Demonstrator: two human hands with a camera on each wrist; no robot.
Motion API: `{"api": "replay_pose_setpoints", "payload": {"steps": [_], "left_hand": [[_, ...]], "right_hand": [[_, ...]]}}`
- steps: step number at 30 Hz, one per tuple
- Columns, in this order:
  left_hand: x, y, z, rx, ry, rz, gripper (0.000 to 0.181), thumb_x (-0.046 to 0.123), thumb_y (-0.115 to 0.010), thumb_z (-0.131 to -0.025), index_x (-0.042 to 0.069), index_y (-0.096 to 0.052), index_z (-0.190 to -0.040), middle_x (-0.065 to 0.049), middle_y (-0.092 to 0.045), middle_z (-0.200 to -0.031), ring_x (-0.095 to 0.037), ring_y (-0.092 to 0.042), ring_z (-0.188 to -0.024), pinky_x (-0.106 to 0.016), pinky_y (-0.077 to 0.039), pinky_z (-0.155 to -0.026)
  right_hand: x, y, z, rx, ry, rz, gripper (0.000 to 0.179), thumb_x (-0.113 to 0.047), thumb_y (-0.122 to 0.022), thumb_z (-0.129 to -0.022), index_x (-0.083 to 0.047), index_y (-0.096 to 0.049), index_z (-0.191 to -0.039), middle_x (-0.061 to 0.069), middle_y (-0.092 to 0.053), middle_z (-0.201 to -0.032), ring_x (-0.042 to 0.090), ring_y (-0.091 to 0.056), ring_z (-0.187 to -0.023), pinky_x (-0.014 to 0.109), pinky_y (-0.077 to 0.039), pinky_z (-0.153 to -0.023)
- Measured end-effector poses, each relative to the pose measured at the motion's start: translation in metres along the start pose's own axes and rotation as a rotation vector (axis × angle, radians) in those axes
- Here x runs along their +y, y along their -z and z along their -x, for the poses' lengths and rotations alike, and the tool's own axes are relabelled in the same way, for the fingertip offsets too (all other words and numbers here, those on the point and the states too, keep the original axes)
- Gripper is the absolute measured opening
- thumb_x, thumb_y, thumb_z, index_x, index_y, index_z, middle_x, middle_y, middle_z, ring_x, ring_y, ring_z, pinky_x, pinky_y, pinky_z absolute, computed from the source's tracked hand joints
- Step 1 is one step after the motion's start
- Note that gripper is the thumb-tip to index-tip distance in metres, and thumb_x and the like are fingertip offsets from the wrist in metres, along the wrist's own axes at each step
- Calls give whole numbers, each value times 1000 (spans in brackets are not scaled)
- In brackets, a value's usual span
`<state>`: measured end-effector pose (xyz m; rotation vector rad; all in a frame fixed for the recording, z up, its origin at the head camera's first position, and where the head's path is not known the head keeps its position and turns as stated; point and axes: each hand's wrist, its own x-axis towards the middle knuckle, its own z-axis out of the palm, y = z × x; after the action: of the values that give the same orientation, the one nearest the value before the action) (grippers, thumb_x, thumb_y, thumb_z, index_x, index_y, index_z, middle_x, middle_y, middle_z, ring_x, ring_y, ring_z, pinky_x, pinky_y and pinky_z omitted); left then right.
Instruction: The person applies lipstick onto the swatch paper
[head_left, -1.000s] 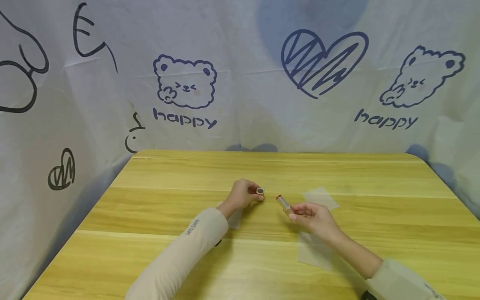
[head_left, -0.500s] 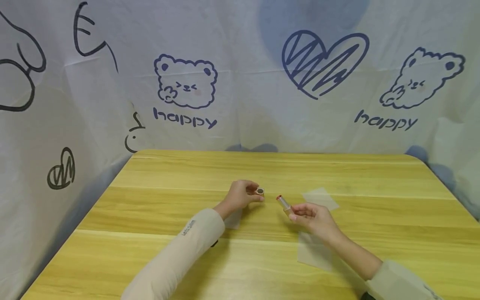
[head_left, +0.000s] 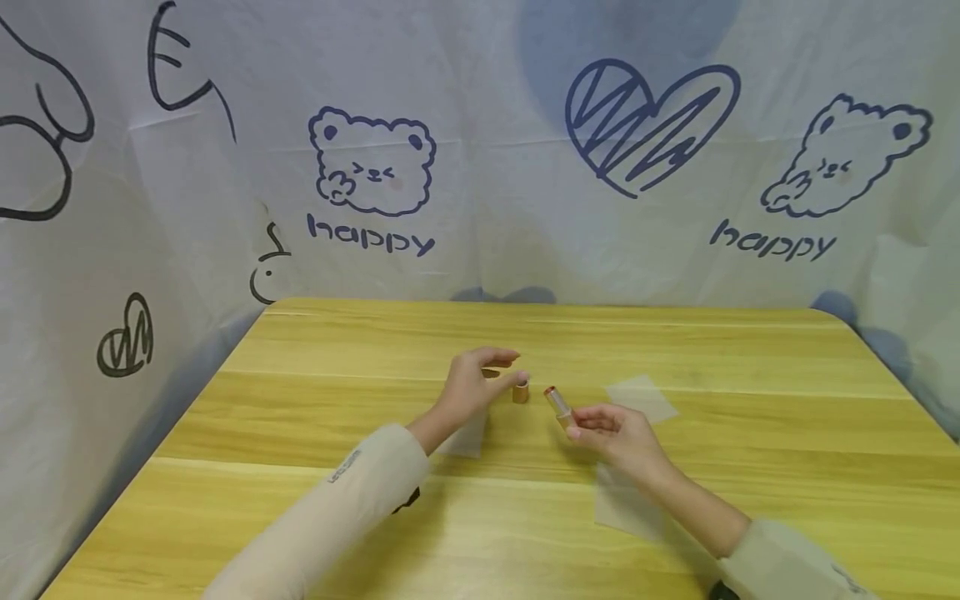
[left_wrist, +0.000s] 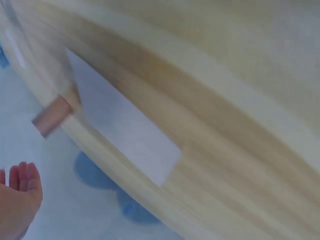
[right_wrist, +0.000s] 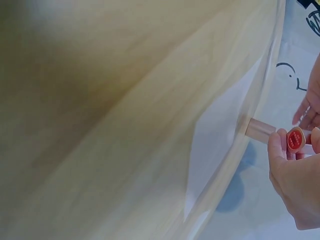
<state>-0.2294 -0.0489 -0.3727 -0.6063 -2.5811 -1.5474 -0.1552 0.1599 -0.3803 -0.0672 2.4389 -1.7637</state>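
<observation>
My right hand (head_left: pixel 622 437) pinches a lipstick (head_left: pixel 558 407) by its gold base, with the red tip slanting up to the left. In the right wrist view the round red label on the lipstick's (right_wrist: pixel 296 140) bottom faces the camera. Left of it, the gold lipstick cap (head_left: pixel 521 392) stands upright on the wooden table (head_left: pixel 337 517). My left hand (head_left: pixel 472 385) is beside the cap with fingers and thumb spread apart. Its thumb overlaps the cap's top in the head view, but the left wrist view shows a gap between hand and cap (left_wrist: pixel 52 117).
A pale paper sheet (head_left: pixel 465 439) lies under the left wrist. Two more sit on the right: one paper (head_left: pixel 645 395) behind the right hand, another paper (head_left: pixel 626 504) partly under the right forearm. White cloth (head_left: pixel 480 183) with drawings hangs behind the table's far edge.
My left hand has let go of the cap and spread its fingers, drawing slightly left. The cap, earlier tilted with its opening toward the camera, now stands upright. My right hand shifted slightly left with the lipstick.
</observation>
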Motion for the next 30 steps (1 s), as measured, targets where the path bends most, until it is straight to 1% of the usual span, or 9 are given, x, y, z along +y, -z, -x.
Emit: {"api": "replay_pose_setpoints", "payload": {"steps": [3,6,10,12,15,19,23,26,30], "left_hand": [[7,-3,7,10,9,71,34,18,-70,-83,1,-65,-112,-19,-65,-112,-28,-64,-102,-34,-54,-86],[12,-6,14,3,30,143,33,18,-70,-83,0,-66,-111,-19,-65,-112,-28,-65,-100,-28,-55,-82],[16,-10,24,-14,45,199,33,16,-71,-82,-2,-65,-109,-21,-65,-111,-30,-65,-97,-24,-55,-79],[18,-11,29,-11,65,217,33,16,-72,-81,-2,-65,-109,-19,-66,-111,-29,-65,-97,-23,-55,-79],[17,-15,34,7,77,247,32,14,-72,-81,-3,-65,-108,-19,-66,-110,-30,-66,-95,-23,-55,-77],[15,-21,40,36,73,273,28,12,-72,-81,-5,-66,-102,-20,-68,-106,-29,-66,-91,-23,-56,-74],[17,-24,45,52,108,293,27,15,-73,-80,-4,-67,-98,-19,-69,-100,-27,-68,-85,-20,-55,-70],[20,-25,48,64,139,311,27,16,-73,-79,-3,-67,-97,-18,-70,-98,-27,-68,-85,-20,-55,-71],[21,-27,49,84,153,324,27,16,-73,-80,-3,-67,-97,-18,-70,-98,-26,-68,-87,-21,-55,-74]], "right_hand": [[-1,-3,-1,-5,5,-20,37,-14,-68,-84,9,-58,-113,21,-64,-111,17,-64,-93,22,-54,-79],[-2,-6,-1,-12,13,-36,37,-14,-67,-85,9,-58,-112,20,-65,-110,18,-65,-94,23,-55,-80],[-3,-10,-2,-5,10,-47,36,-12,-67,-85,9,-58,-112,20,-65,-109,18,-65,-94,22,-54,-79],[-4,-12,-3,5,1,-53,35,-10,-67,-84,9,-58,-112,21,-65,-109,17,-65,-93,21,-54,-79],[-5,-15,-2,11,-5,-52,34,-8,-68,-83,9,-58,-111,20,-65,-109,16,-65,-92,20,-54,-79],[-5,-20,-2,17,0,-47,33,-6,-68,-82,10,-58,-109,20,-65,-107,16,-64,-91,20,-54,-77],[-5,-23,-1,20,8,-35,32,-7,-69,-82,9,-59,-108,19,-65,-106,18,-64,-92,21,-54,-77],[-5,-25,0,14,5,-29,33,-8,-70,-81,8,-59,-108,19,-65,-107,19,-64,-93,22,-54,-78],[-4,-27,0,10,-6,-30,32,-7,-70,-80,7,-60,-107,18,-66,-106,18,-64,-92,22,-55,-78]]}}
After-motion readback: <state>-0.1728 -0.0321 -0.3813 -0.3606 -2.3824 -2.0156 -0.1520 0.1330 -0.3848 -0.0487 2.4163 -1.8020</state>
